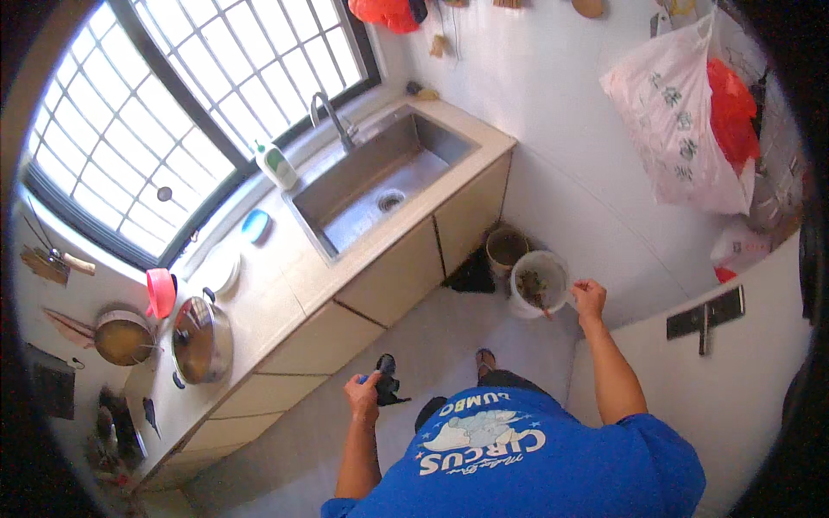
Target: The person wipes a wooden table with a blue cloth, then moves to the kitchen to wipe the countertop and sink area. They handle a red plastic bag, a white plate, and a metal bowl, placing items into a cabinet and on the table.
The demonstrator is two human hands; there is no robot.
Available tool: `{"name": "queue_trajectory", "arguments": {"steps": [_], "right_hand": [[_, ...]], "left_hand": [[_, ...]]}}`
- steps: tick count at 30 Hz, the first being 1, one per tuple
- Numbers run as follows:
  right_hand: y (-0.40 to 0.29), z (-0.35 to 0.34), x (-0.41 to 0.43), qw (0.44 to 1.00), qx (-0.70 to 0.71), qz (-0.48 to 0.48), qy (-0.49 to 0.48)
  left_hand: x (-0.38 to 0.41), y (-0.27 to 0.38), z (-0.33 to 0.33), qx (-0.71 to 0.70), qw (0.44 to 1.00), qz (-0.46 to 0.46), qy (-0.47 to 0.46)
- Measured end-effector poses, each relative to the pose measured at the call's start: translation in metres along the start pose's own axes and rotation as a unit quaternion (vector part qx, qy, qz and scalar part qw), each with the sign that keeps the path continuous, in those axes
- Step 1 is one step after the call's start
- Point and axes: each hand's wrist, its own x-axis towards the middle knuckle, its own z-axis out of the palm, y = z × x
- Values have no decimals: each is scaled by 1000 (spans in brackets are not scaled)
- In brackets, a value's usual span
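My left hand point(363, 394) is closed around a dark, crumpled item point(388, 390) that hangs over the floor; its exact kind is unclear. A bit of blue shows at those fingers. On the right, my right hand point(589, 299) has its fingers pinched together beside the rim of a whitish plastic bucket point(558, 269). Whether something thin is between these fingers is too blurred to tell. Brownish and green scraps point(532, 288) lie inside the bucket. Behind it, against the cabinet, stands a second, darker bucket point(507, 249).
A steel sink point(414, 168) with a faucet point(333, 123) is set into the counter point(291, 275). A soap bottle point(276, 167), a blue dish point(256, 226) and a lidded pot point(204, 340) stand along it. Plastic bags point(680, 123) hang on the right wall above a white door point(758, 362).
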Motion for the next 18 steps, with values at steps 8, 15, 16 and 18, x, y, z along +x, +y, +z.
{"name": "queue_trajectory", "arguments": {"steps": [8,15,16,18], "right_hand": [[35,35,89,986,-48,-158,-13],[46,71,115,988,-40,-125,-86],[41,72,131,985,-56,-125,-108],[43,78,140,982,-88,-113,-122]], "left_hand": [[32,79,43,-21,999,30,7],[85,119,-13,78,970,19,229],[94,130,-14,94,960,15,265],[109,138,-29,107,948,36,296]]}}
